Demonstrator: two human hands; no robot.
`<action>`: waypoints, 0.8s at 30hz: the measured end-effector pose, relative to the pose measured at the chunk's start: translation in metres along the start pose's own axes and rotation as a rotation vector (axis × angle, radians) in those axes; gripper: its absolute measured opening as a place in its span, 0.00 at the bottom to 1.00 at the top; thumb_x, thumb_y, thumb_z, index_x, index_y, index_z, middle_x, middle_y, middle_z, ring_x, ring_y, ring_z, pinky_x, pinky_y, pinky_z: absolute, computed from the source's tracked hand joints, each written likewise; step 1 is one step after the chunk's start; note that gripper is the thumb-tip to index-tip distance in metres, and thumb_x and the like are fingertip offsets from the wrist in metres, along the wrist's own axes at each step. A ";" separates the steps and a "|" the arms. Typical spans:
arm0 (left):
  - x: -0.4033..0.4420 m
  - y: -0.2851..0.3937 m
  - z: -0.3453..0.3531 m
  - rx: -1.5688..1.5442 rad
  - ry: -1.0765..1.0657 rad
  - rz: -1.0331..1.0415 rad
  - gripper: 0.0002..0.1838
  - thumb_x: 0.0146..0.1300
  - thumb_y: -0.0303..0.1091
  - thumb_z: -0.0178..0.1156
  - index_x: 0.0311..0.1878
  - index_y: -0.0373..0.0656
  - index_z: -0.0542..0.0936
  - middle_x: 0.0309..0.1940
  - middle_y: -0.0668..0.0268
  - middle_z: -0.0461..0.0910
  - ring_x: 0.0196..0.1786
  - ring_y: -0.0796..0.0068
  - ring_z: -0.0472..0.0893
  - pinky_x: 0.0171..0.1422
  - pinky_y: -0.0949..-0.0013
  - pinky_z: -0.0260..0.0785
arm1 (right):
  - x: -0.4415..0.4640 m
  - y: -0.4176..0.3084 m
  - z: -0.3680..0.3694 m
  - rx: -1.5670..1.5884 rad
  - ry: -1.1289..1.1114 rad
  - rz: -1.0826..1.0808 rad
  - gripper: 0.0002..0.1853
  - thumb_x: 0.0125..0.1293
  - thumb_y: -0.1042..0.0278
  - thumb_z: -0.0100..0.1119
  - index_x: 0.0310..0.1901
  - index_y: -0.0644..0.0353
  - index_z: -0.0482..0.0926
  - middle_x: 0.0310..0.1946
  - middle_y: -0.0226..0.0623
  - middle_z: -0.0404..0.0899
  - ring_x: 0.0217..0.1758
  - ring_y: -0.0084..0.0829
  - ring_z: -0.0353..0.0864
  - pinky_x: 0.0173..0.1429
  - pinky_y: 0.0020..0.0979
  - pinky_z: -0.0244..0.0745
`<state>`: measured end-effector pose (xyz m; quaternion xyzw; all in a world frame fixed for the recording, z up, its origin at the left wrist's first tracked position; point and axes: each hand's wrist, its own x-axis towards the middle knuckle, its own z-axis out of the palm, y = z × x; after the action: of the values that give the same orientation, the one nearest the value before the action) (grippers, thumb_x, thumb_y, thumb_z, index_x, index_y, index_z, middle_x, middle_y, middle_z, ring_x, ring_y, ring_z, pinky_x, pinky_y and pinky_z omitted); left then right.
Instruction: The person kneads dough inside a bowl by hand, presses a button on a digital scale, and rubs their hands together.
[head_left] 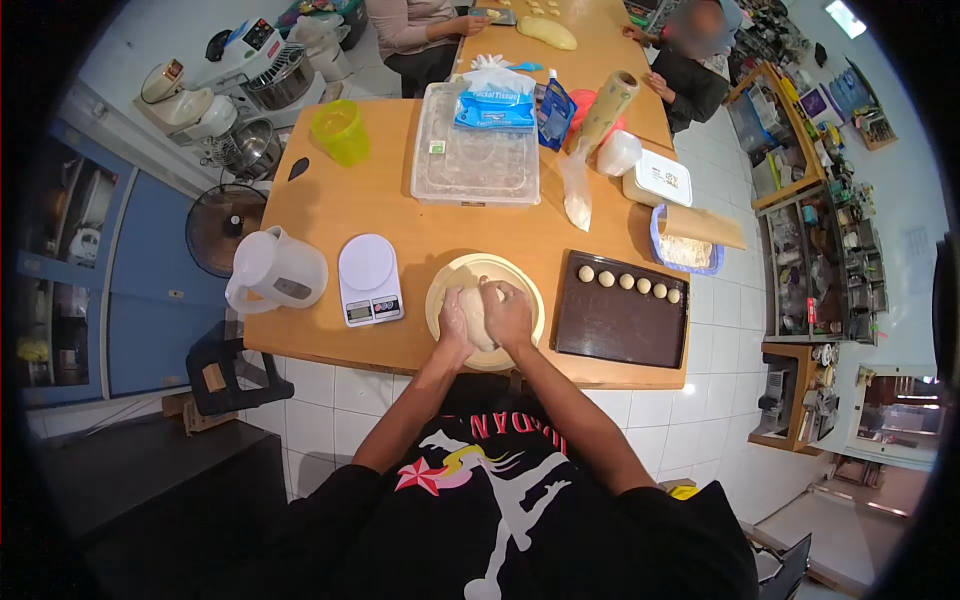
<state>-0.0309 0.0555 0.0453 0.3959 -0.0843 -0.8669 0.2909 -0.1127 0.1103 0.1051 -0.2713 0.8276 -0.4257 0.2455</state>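
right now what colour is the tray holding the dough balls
The tray is dark brown, clearest in the head view.

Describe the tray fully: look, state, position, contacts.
The tray is dark brown, rectangular and shallow, with a low raised rim; the material looks like coated metal, though I can't confirm that. It lies flat on the table, right of the bowl, slightly skewed, its near side close to the table's front edge. Six small, pale, round dough balls sit in one row along its far side; the rest of its base is bare, with a dull sheen. Neither hand touches it.
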 end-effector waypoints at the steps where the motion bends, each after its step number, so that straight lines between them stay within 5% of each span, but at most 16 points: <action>1: 0.004 -0.003 -0.007 0.005 -0.017 0.010 0.16 0.65 0.50 0.52 0.42 0.47 0.78 0.32 0.66 0.80 0.36 0.67 0.81 0.45 0.61 0.76 | 0.007 0.006 -0.002 0.053 -0.072 0.089 0.22 0.66 0.49 0.55 0.32 0.64 0.82 0.19 0.44 0.77 0.29 0.40 0.82 0.40 0.37 0.73; 2: 0.008 -0.007 -0.016 0.012 -0.031 0.017 0.17 0.65 0.49 0.52 0.43 0.46 0.78 0.33 0.66 0.80 0.36 0.66 0.82 0.45 0.61 0.76 | 0.012 0.012 -0.003 0.107 -0.144 0.184 0.24 0.66 0.48 0.55 0.29 0.65 0.82 0.16 0.43 0.76 0.27 0.38 0.81 0.38 0.37 0.72; 8: 0.008 0.013 -0.010 0.115 -0.181 -0.193 0.20 0.65 0.50 0.53 0.47 0.42 0.78 0.37 0.63 0.83 0.40 0.64 0.83 0.48 0.61 0.77 | 0.034 0.041 0.004 0.900 -0.596 0.692 0.24 0.68 0.49 0.52 0.48 0.66 0.77 0.38 0.43 0.83 0.36 0.36 0.85 0.45 0.38 0.83; 10: 0.014 0.025 -0.012 0.694 -0.055 0.015 0.22 0.65 0.51 0.54 0.48 0.40 0.78 0.40 0.60 0.83 0.43 0.61 0.83 0.51 0.60 0.75 | 0.035 0.049 0.001 1.086 -0.740 0.674 0.25 0.69 0.47 0.49 0.48 0.66 0.77 0.40 0.43 0.83 0.37 0.36 0.85 0.45 0.37 0.83; 13: 0.007 0.024 -0.006 1.221 0.137 0.626 0.24 0.64 0.51 0.58 0.48 0.37 0.77 0.43 0.55 0.82 0.46 0.56 0.82 0.51 0.56 0.73 | 0.039 0.055 0.005 0.918 -0.572 0.661 0.27 0.72 0.44 0.43 0.50 0.65 0.75 0.41 0.50 0.83 0.43 0.43 0.84 0.47 0.42 0.80; 14: 0.003 0.024 -0.001 1.329 0.195 0.887 0.25 0.63 0.51 0.60 0.48 0.36 0.76 0.44 0.54 0.81 0.46 0.54 0.81 0.51 0.55 0.72 | 0.041 0.057 0.003 0.543 -0.474 0.475 0.27 0.72 0.44 0.42 0.50 0.64 0.74 0.42 0.53 0.82 0.45 0.46 0.83 0.49 0.43 0.78; 16: -0.010 0.038 0.005 1.399 0.234 0.795 0.24 0.61 0.50 0.63 0.49 0.37 0.76 0.44 0.52 0.80 0.46 0.52 0.79 0.53 0.54 0.70 | 0.040 0.044 -0.009 -0.194 -0.251 0.092 0.27 0.73 0.43 0.39 0.49 0.63 0.74 0.43 0.60 0.80 0.49 0.53 0.81 0.51 0.45 0.75; 17: -0.012 0.044 0.007 1.430 0.252 0.750 0.24 0.60 0.49 0.64 0.50 0.38 0.76 0.44 0.51 0.80 0.46 0.51 0.78 0.54 0.54 0.69 | 0.032 0.037 -0.012 -0.209 -0.218 0.084 0.24 0.73 0.46 0.41 0.46 0.62 0.73 0.41 0.65 0.78 0.48 0.59 0.78 0.51 0.49 0.72; 20: -0.009 0.046 0.002 1.491 0.223 0.976 0.23 0.58 0.45 0.66 0.52 0.42 0.76 0.41 0.53 0.80 0.47 0.51 0.76 0.57 0.53 0.66 | 0.021 0.043 0.000 -0.196 -0.192 -0.099 0.19 0.73 0.51 0.45 0.45 0.63 0.72 0.38 0.63 0.79 0.47 0.58 0.79 0.50 0.50 0.71; 24: -0.013 0.043 -0.006 1.769 0.464 0.976 0.21 0.60 0.43 0.62 0.53 0.43 0.75 0.45 0.51 0.77 0.52 0.50 0.74 0.62 0.52 0.61 | 0.013 0.068 0.028 -0.338 -0.110 -0.364 0.12 0.69 0.60 0.52 0.45 0.60 0.74 0.40 0.56 0.78 0.48 0.57 0.76 0.50 0.50 0.71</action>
<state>-0.0011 0.0285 0.0662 0.5481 -0.7840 -0.1854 0.2251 -0.1204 0.1189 0.0315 -0.4757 0.8100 -0.3029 0.1606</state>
